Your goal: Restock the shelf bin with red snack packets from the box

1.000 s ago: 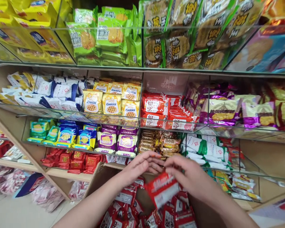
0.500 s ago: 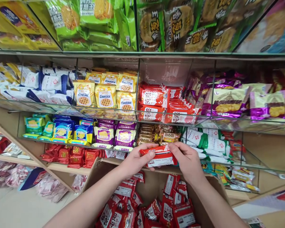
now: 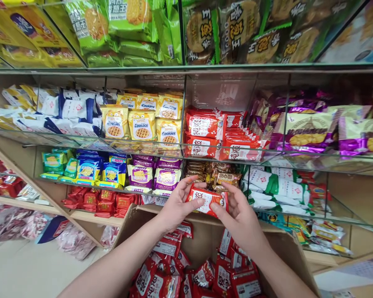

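Note:
A red and white snack packet (image 3: 207, 200) is held between both hands, its printed front turned up. My left hand (image 3: 180, 207) grips its left end, thumb across the front. On the right end, my right hand (image 3: 238, 213) has its thumb on the front and its fingers behind. Below the hands stands an open cardboard box (image 3: 202, 231) with several loose red packets (image 3: 205, 275) in it. On the middle shelf, behind the glass front, similar red packets (image 3: 203, 126) stand stacked and in a row.
Glass shelf edges (image 3: 267, 155) cross in front of the hands. Yellow cookie packets (image 3: 143, 126) sit left of the red ones, purple packets (image 3: 311, 130) right. Lower shelves hold brown packets (image 3: 226, 178) and green-white packets (image 3: 276, 186). Plastic-wrapped bundles (image 3: 71, 240) lie at the lower left.
The packet has been turned so that its printed front shows instead of its label side. My right thumb has moved onto its front. The shelves appear shifted slightly right in view.

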The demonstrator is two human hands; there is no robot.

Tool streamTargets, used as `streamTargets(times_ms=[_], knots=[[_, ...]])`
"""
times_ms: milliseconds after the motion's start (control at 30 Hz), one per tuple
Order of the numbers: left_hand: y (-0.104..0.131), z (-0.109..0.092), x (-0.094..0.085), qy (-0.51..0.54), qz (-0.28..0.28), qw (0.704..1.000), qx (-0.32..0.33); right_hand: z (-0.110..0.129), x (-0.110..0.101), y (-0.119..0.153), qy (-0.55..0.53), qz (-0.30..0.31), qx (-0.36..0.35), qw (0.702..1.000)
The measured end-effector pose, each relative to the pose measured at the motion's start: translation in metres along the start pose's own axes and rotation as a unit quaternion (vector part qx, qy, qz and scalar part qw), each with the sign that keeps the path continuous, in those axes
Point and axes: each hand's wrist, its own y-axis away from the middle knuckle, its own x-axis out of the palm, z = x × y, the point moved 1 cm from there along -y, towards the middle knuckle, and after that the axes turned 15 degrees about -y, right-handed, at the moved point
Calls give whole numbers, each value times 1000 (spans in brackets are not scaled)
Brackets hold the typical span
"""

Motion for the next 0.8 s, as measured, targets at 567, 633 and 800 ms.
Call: streamTargets(times_ms=[567,633,800], knots=[[1,0,1,11,-22,1000,-1,43,-16,-6,116,-39,-186,975],[1,1,2,-10,-8,1000,-6,79,-25,-16,188,-122,-317,921],[1,1,2,-67,15,998,-12,142,-19,-82,495,-103,-341,793]])
